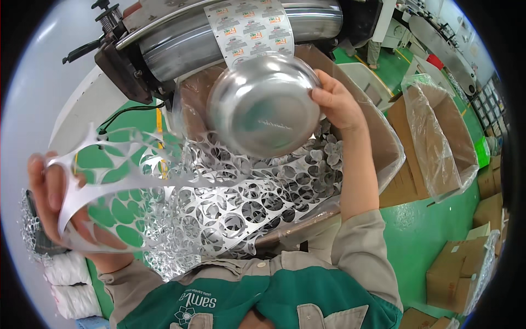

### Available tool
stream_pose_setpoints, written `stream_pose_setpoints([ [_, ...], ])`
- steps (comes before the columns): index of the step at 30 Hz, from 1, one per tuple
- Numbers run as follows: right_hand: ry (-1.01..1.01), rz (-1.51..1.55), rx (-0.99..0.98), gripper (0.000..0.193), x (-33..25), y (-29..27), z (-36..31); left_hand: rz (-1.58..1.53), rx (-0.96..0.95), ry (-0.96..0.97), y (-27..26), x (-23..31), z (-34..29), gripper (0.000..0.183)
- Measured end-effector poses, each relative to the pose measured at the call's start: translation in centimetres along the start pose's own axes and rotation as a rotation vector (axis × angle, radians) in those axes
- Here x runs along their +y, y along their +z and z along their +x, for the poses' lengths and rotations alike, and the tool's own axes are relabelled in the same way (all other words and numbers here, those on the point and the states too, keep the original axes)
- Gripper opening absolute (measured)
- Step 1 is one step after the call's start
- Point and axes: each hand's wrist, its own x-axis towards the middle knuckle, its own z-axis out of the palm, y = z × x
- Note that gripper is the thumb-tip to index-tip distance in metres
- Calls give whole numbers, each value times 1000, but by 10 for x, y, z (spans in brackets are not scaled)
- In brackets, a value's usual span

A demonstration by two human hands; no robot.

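Observation:
My right hand (341,103) grips the rim of a shiny round metal bowl (266,109), thumb against its side. The bowl's smooth underside faces up, tilted, beneath the end of a printed white web (253,30) that hangs over the machine's roller. Out to the left, my left hand (50,200) is closed on a strip of punched scrap web (101,193), thin and silvery white with round holes. That strip stretches right toward a heap of similar scrap (233,205). What lies on the bowl's other side is hidden.
A steel roller (183,52) crosses the top, on a dark machine frame (123,71). The scrap lies in a plastic-lined carton (378,129). Another lined carton (438,126) stands to the right, with brown boxes (457,268) farther along. White bundles (68,279) sit at lower left.

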Motion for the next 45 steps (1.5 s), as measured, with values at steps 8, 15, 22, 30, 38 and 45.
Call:
stream_pose_setpoints([
  [8, 523, -1331, 164, 64, 175, -34, 10, 469, 268, 135, -169, 108, -25, 42],
  [15, 671, -1463, -197, 60, 161, -40, 2, 2173, 120, -218, -358, 101, -60, 38],
  [22, 636, -1549, -326, 55, 158, -36, -8, 1110, -254, -224, -62, -165, -7, 70],
  [30, 216, -797, 38, 44, 35, 8, 16, 1240, -471, -313, -13, -105, 6, 37],
  [38, 373, -122, 15, 45, 104, 4, 28, 274, -214, -422, 0, -44, -17, 39],
  [45, 636, -1708, -208, 37, 155, -50, -10, 246, -43, -419, -50, -52, -15, 38],
])
